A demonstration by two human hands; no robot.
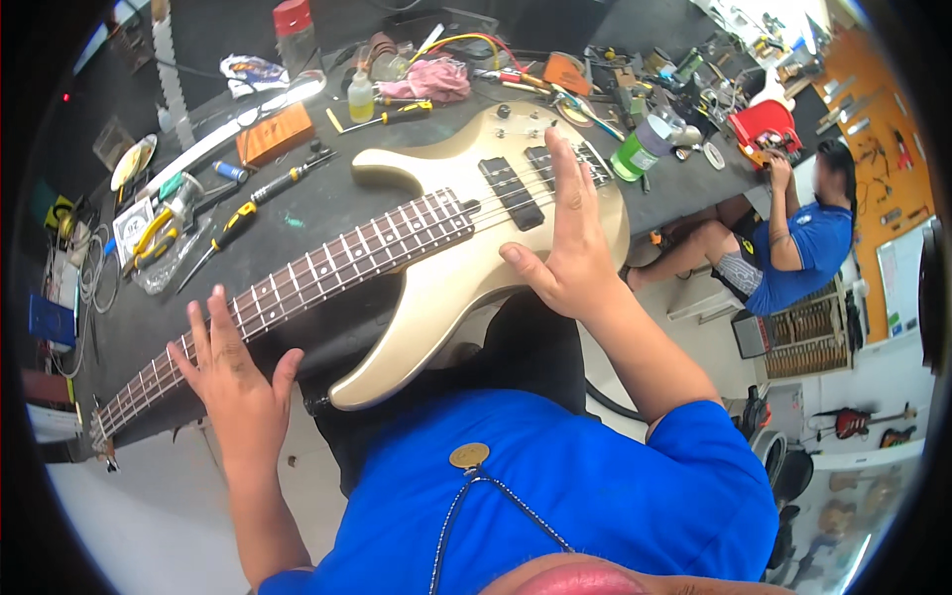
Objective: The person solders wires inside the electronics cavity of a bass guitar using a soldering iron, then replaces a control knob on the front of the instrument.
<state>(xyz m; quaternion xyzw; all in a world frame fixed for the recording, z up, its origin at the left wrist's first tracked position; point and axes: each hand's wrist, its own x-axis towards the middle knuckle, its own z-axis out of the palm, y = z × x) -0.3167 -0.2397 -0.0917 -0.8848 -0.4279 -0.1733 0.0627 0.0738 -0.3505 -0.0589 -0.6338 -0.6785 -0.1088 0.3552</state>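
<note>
A gold electric bass guitar (441,297) lies face up across the dark workbench, its body near me. Its long fretted neck (332,258) reaches toward the lower left. Beside the near edge of the neck is my left hand (233,365), fingers spread and holding nothing. My right hand (570,243) is stretched out over the body, near the bridge and the dark pickups (511,193), with thumb apart and nothing held. Whether either hand touches the bass cannot be told. Part of the bridge is hidden behind the right fingers.
Beyond the neck lie a yellow-and-black screwdriver (236,226), an orange-brown block (276,135) and pliers (154,246). A small yellow-liquid bottle (361,97), pink cloth (434,81) and green bottle (635,154) stand farther back. Another person (808,243) sits at right near a red tray (764,124).
</note>
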